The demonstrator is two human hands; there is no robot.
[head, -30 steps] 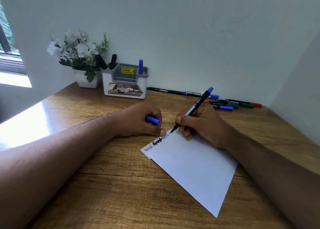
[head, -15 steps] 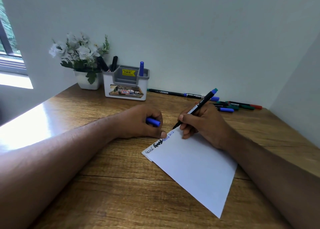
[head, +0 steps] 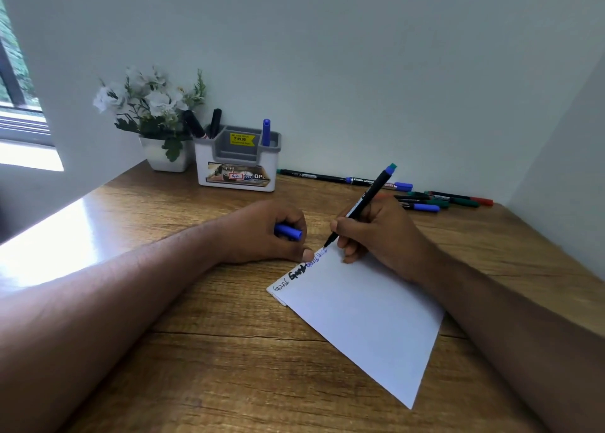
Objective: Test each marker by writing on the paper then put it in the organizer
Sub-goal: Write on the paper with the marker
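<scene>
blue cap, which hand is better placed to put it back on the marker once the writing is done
Left. The left hand already holds the blue cap, beside the marker that the right hand grips at the paper.

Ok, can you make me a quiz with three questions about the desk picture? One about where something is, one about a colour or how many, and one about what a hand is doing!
1. Where is the organizer?
A. On the paper
B. At the back of the desk beside the flower pot
C. Under the right hand

2. What colour is the cap in the left hand?
A. Blue
B. Red
C. Yellow

3. What is the right hand doing?
A. Lying flat and empty
B. Reaching into the organizer
C. Gripping a marker with its tip on the paper

Answers:
1 B, the organizer stands by the wall right of the white flower pot.
2 A, the cap poking from the curled fingers is blue.
3 C, the marker tip meets the paper's top edge beside the scribbles.
</scene>
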